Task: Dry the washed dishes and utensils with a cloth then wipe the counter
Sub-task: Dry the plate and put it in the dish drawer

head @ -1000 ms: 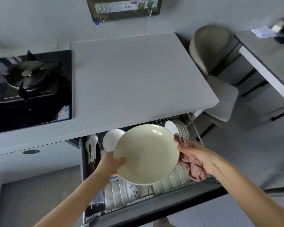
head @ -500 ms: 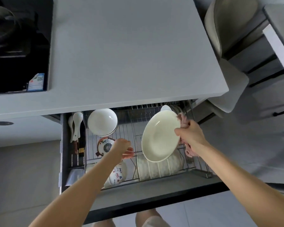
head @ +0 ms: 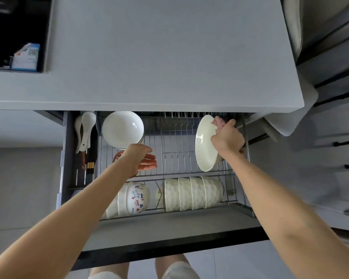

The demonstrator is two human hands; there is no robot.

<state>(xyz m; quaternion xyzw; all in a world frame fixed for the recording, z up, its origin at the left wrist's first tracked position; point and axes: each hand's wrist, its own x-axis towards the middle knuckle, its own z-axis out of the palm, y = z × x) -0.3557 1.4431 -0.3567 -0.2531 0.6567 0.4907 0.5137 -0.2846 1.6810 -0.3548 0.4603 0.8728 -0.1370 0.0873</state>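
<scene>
My right grip (head: 227,138) clasped the plate (head: 206,143), seemingly the cloth (head: 218,122) too, at the rack's (head: 175,137) right end. My left grip (head: 141,158) hovered open mid-rack.

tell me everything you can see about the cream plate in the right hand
The cream round glossy plate looks ceramic, shallow with a raised rim, unmarked. It stands on edge, almost upright, hollow face turned left, above the right side of the silver wire dish rack in the open drawer. The right hand grips its right rim, a pink cloth bunched against the upper rim. Whether its lower edge rests on the wires cannot be told.
</scene>
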